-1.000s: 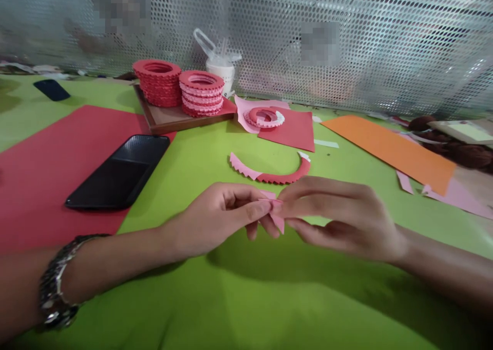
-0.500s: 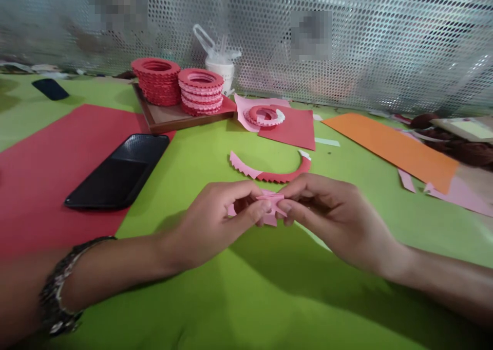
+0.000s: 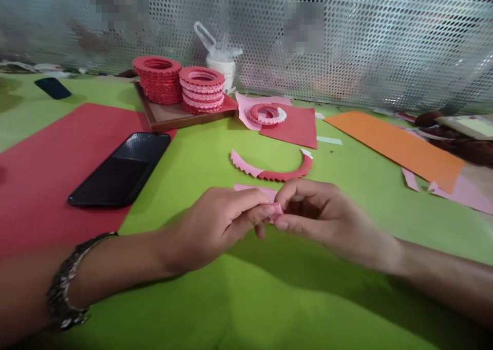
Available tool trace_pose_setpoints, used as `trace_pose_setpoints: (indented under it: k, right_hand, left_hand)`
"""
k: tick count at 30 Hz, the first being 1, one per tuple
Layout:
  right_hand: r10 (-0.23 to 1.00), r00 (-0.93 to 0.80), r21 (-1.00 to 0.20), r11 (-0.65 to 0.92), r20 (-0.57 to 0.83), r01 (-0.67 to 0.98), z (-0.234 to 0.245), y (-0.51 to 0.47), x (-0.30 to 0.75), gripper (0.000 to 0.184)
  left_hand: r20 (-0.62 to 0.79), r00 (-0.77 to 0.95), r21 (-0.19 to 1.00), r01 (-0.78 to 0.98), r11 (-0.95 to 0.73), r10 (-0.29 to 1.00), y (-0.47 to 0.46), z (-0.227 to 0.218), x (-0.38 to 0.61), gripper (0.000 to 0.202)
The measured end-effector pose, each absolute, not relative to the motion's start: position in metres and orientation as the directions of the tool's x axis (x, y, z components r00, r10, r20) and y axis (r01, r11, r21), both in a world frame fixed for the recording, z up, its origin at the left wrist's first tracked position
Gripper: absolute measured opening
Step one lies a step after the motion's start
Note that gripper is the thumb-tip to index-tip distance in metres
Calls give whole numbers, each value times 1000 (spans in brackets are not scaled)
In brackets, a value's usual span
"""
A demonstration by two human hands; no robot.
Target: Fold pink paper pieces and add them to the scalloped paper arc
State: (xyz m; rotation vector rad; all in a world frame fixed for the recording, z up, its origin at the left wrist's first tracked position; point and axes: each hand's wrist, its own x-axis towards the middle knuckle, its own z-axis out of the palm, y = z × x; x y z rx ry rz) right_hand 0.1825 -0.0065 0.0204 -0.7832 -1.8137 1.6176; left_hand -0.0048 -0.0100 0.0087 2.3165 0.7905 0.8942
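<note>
My left hand (image 3: 219,221) and my right hand (image 3: 319,216) meet over the green table (image 3: 239,298), both pinching a small pink paper strip (image 3: 256,191). Most of the strip is hidden by my fingers; only its upper edge and a bit between the fingertips show. A metal bracelet (image 3: 63,288) sits on my left wrist. Just beyond the hands lies a curved pink and red zigzag-edged strip (image 3: 273,169).
A black phone (image 3: 121,169) lies on a red sheet (image 3: 42,175) at left. A wooden tray (image 3: 169,117) holds two stacks of red and pink paper rings (image 3: 159,80). Another ring (image 3: 265,114) rests on a red square. An orange sheet (image 3: 396,147) is at right. A perforated metal screen (image 3: 365,41) stands behind.
Both hands have dropped slightly and closed tighter on the pink strip; my right fingers curled from stretched to a pinch, and the strip now lies flatter with its edge showing above my left hand.
</note>
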Motion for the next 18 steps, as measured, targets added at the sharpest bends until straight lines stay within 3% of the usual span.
trace_pose_setpoints:
  k: [5, 10, 12, 18]
  right_hand:
    - [769, -638, -990, 108, 25, 91, 20, -8, 182, 7]
    - [796, -592, -897, 348, 128, 274, 17, -10, 181, 9]
    - [775, -609, -850, 427, 169, 309, 17, -11, 181, 10]
    - [731, -667, -826, 460, 144, 325, 20, -11, 182, 9]
  left_hand:
    - [428, 620, 618, 331, -713, 658, -7, 7, -7, 26]
    - [427, 722, 353, 421, -835, 544, 0, 5, -8, 40]
    - [421, 744, 301, 426, -853, 519, 0, 5, -7, 46]
    - [377, 740, 482, 357, -800, 557, -6, 6, -5, 46]
